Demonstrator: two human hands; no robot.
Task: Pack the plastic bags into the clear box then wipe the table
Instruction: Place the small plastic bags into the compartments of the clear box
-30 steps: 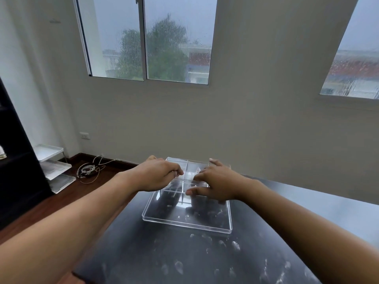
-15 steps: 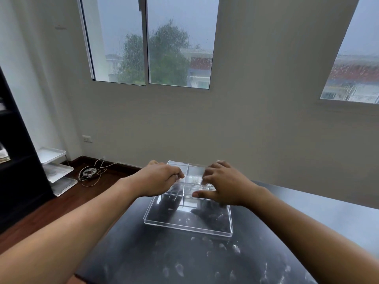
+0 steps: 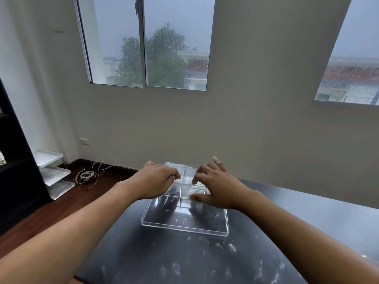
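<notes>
Left hand [image 3: 158, 181] is held curled over the left half of the clear box [image 3: 184, 218], fingertips pinched together at the centre divider; whether a plastic bag is gripped cannot be told. Box sits on the dark table [image 3: 307, 218], divided into compartments. Right hand [image 3: 219, 187]: fingers, closed down on the box half a second earlier, are now seen spread and lifted, nothing held. Bags themselves cannot be made out. Judged: packing nearly finished; smudged tabletop not yet wiped.
</notes>
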